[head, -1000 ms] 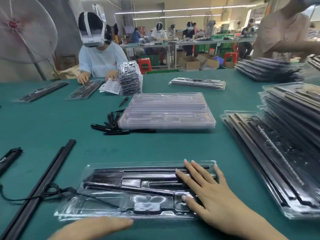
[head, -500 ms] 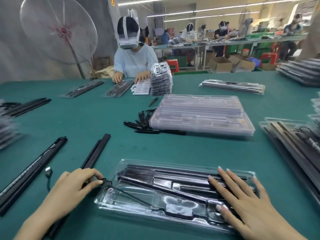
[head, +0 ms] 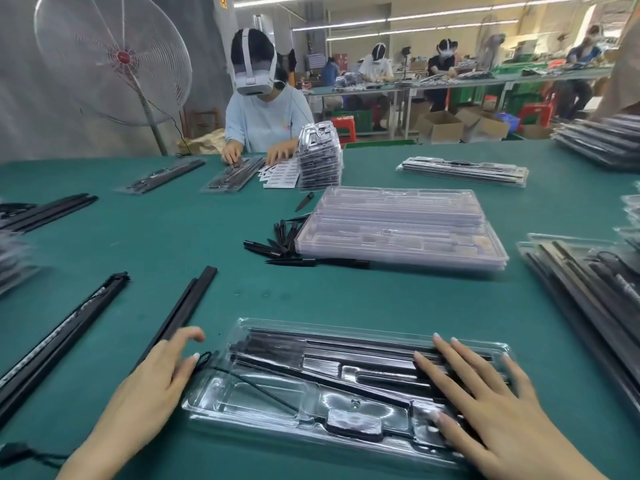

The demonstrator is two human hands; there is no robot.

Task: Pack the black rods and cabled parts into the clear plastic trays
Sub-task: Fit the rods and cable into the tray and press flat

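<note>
We see a glossy clear plastic tray (head: pixel 263 403) holding matt black rods (head: pixel 346 344). It lies on a matt green cloth-like table cover (head: pixel 311 299). Cardboard boxes (head: pixel 440 126) look dull.

Rod (head: pixel 180 311) left of tray (head: pixel 242 407); tray stack (head: pixel 398 233) behind.
</note>
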